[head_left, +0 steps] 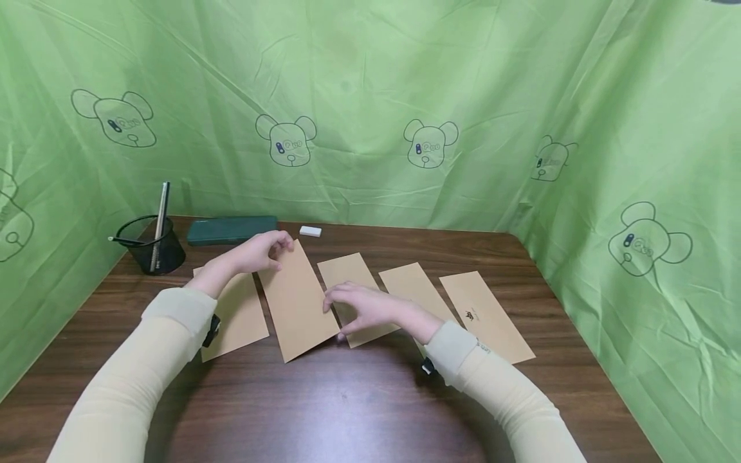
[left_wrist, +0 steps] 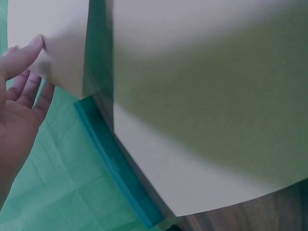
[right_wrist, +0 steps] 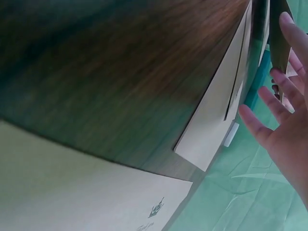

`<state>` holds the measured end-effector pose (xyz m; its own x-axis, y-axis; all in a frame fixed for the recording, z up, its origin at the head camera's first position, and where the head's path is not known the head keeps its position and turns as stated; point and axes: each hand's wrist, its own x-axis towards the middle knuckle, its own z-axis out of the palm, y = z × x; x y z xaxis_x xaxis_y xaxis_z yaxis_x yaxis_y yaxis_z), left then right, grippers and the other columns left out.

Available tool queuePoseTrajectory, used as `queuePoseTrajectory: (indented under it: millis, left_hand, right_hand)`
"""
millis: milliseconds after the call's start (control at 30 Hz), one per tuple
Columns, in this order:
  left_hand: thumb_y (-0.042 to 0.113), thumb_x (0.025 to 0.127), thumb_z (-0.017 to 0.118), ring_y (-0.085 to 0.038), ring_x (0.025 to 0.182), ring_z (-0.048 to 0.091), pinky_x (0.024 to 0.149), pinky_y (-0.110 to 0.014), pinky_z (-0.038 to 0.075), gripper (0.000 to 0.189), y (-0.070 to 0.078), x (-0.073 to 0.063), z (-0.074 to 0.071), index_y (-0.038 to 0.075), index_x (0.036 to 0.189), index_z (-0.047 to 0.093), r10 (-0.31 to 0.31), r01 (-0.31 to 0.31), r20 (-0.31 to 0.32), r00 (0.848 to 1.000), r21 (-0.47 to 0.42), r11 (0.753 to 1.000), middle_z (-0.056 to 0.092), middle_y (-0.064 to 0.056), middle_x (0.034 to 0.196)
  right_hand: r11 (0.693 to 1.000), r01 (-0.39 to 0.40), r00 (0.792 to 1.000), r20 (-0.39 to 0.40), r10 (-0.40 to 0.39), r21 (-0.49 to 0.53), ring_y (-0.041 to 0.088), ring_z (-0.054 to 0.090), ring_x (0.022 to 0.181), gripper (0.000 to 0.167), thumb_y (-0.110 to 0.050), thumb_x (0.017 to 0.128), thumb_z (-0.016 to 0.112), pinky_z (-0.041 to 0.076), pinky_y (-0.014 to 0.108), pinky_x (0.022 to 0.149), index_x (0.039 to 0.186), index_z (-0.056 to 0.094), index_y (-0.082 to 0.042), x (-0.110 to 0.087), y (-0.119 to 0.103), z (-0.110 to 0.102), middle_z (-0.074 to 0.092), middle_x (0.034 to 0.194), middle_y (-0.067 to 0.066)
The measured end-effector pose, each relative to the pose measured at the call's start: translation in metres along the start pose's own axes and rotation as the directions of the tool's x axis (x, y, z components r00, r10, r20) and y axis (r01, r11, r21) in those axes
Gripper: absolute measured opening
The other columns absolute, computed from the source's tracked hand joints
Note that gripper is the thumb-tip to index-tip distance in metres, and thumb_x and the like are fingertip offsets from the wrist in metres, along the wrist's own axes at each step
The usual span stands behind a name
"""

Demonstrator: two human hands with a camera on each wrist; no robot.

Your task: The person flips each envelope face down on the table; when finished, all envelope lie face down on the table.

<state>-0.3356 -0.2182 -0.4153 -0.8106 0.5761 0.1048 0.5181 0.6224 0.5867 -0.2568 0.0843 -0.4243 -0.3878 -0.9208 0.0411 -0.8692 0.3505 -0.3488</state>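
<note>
I see my left hand (head_left: pixel 255 253) pinching the far corner of the second envelope (head_left: pixel 298 308) at 11 o'clock, right hand (head_left: pixel 361 308) spread flat beside it; light, floppy, slippery paper—grip edges.

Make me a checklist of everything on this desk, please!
Surface: brown wooden table.
Job's things: five tan envelopes in a row; the second envelope is lifted at its far end.
Clutter: mesh pen cup, green case, white eraser.
Hands: left hand grips the second envelope's far corner; right hand rests flat by its near edge, over the third envelope.
Cables: nothing seen.
Surroundings: green cloth with bear drawings.
</note>
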Motion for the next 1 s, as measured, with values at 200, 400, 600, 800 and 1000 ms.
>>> queuePoseTrajectory:
  millis: [200,400,600,800,1000]
  left_hand:
    - [-0.003,0.075,0.074,-0.023,0.094,0.05,0.079,-0.038,0.043,0.039,-0.01,-0.002,0.011,0.008,0.108,0.058,-0.013,0.014,-0.017,1.0,0.051,0.999,0.055,-0.008,0.109]
    - [-0.002,0.078,0.073,-0.024,0.092,0.049,0.075,-0.037,0.041,0.037,-0.016,-0.004,0.021,0.008,0.111,0.059,-0.002,0.004,-0.02,1.0,0.094,0.996,0.055,-0.01,0.11]
    - [-0.004,0.078,0.072,-0.025,0.087,0.05,0.076,-0.038,0.041,0.038,-0.016,-0.002,0.03,0.005,0.113,0.06,0.042,-0.04,-0.012,0.999,0.135,0.99,0.057,-0.013,0.115]
    - [-0.006,0.078,0.07,-0.028,0.1,0.054,0.085,-0.043,0.044,0.037,-0.016,0.001,0.035,0.004,0.113,0.062,0.062,-0.065,0.02,0.998,0.171,0.983,0.058,-0.014,0.116]
    - [-0.003,0.08,0.069,-0.035,0.111,0.052,0.094,-0.05,0.042,0.033,-0.02,0.002,0.038,0.003,0.112,0.065,0.07,-0.077,0.039,0.997,0.229,0.97,0.058,-0.016,0.115]
  right_hand:
    - [0.999,-0.01,0.999,0.034,0.012,-0.04,0.014,0.042,0.127,0.055,-0.039,0.074,0.079,0.03,0.03,0.109,0.119,0.055,-0.017,0.002,0.005,0.002,0.051,0.131,-0.002]
    - [0.997,-0.024,0.998,0.063,0.028,-0.068,0.017,0.041,0.128,0.053,-0.041,0.076,0.077,0.032,0.034,0.107,0.119,0.057,-0.017,0.004,0.006,0.006,0.052,0.131,-0.002]
    - [0.984,-0.042,0.995,0.087,0.057,-0.171,0.015,0.042,0.126,0.05,-0.047,0.078,0.073,0.039,0.035,0.101,0.12,0.058,-0.024,0.004,0.007,0.012,0.051,0.131,-0.004]
    - [0.974,-0.038,0.993,0.101,0.062,-0.224,0.018,0.041,0.127,0.047,-0.049,0.08,0.07,0.041,0.037,0.099,0.12,0.059,-0.026,0.005,0.007,0.015,0.048,0.136,0.0]
    - [0.983,-0.022,0.994,0.103,0.042,-0.182,0.023,0.036,0.134,0.044,-0.045,0.081,0.07,0.035,0.041,0.106,0.119,0.06,-0.026,0.003,0.008,0.011,0.044,0.143,0.001]
